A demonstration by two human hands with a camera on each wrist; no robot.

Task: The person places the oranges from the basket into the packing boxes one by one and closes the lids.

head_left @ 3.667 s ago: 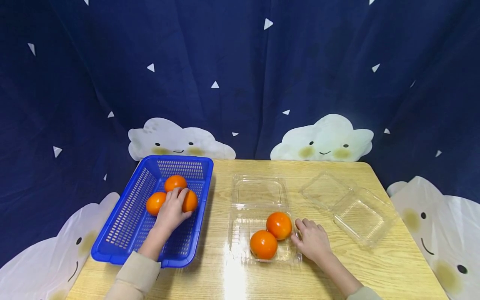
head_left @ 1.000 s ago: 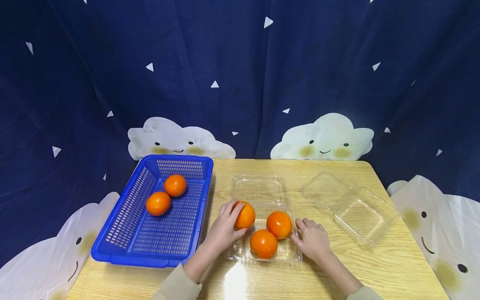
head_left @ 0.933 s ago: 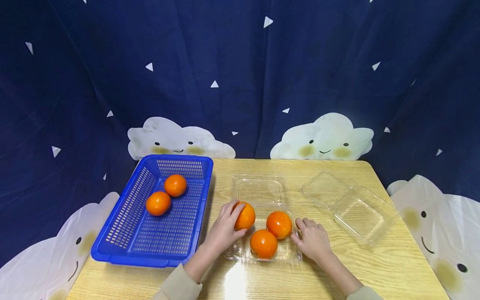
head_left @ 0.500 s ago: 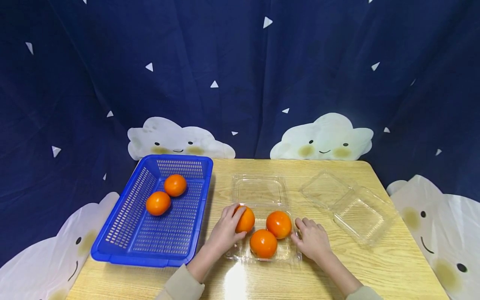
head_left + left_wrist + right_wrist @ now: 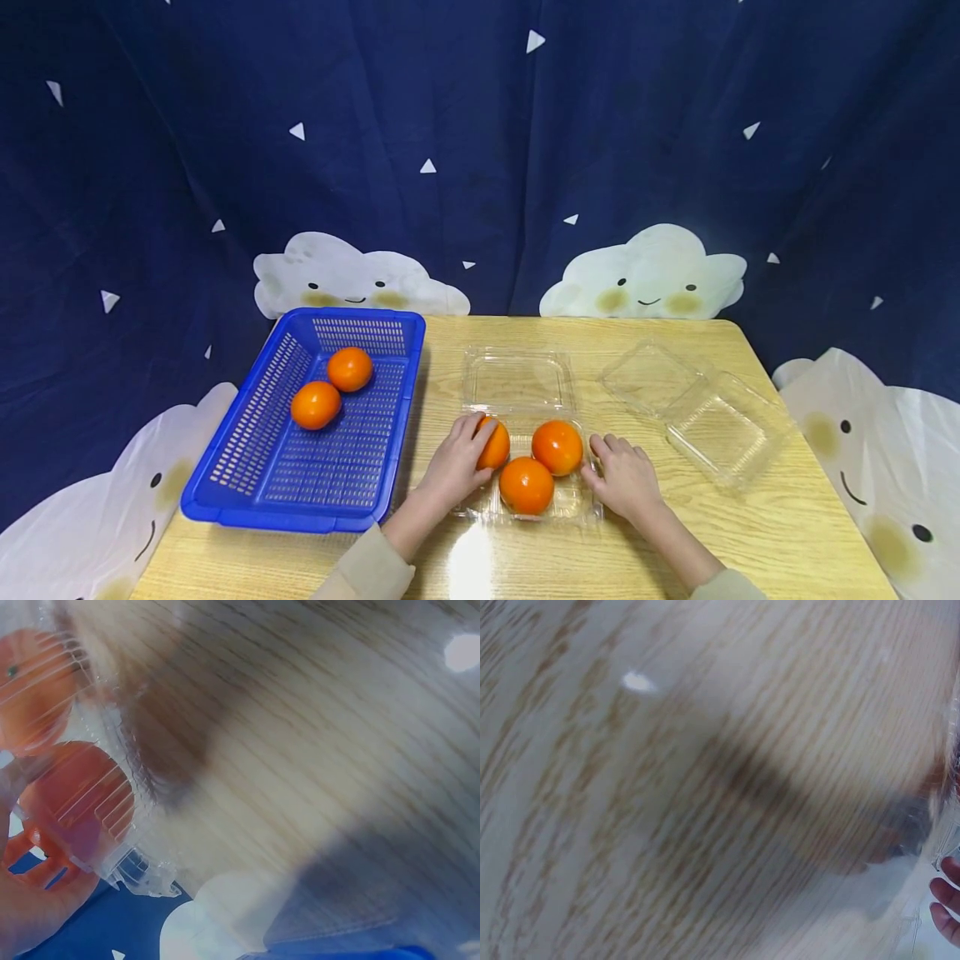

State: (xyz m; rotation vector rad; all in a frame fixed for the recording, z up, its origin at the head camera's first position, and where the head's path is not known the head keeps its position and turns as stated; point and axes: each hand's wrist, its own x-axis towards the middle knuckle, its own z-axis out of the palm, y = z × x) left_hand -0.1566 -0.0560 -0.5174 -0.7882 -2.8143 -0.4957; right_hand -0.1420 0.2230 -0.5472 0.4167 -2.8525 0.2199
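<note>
My left hand (image 5: 454, 468) curls its fingers over an orange (image 5: 495, 446) at the back left of the clear plastic clamshell box (image 5: 480, 507). In the left wrist view, that held orange (image 5: 79, 795) shows through the box's ribbed wall. Two more oranges lie in the same tray, one at the back right (image 5: 557, 447) and one at the front middle (image 5: 527, 486). Resting beside the box's right edge, my right hand (image 5: 626, 479) has loosely bent fingers, with nothing in its palm. Its fingertips (image 5: 946, 894) show at the right border of the right wrist view.
A blue basket (image 5: 408, 417) on the left holds two oranges (image 5: 316, 406). The box's open lid (image 5: 519, 379) lies flat behind its tray. A second open clamshell box (image 5: 723, 429) lies at the right of the wooden table (image 5: 795, 533).
The left hand has carried an orange from the basket into the clear box, lowering it slightly at the back left over the last second. The right hand has stayed put.
</note>
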